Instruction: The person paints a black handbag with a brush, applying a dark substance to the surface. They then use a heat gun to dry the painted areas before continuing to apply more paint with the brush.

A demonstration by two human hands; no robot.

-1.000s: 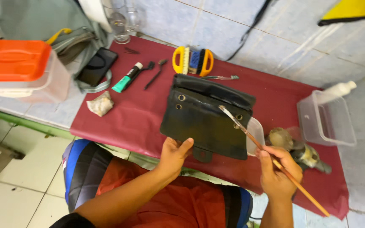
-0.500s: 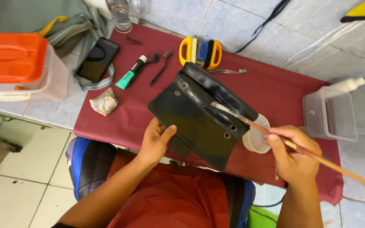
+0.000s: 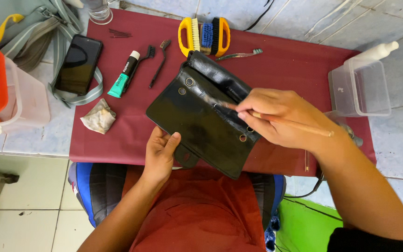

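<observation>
A maroon cloth (image 3: 117, 140) covers the bench. At frame centre lies a glossy black leather pouch (image 3: 201, 121), its lower edge clamped by the left hand (image 3: 160, 150). The right hand (image 3: 281, 116) pinches a thin wooden brush (image 3: 295, 125), its bristles on the pouch. A crumpled rag (image 3: 99, 116) sits left.

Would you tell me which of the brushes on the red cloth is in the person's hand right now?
The thin wooden-handled brush, in the right hand, bristles on the black leather pouch. The others lie unheld.

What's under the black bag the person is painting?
Under the black bag you can see the left hand holding its lower edge and the dark red cloth around it. What lies directly beneath is covered.
</observation>
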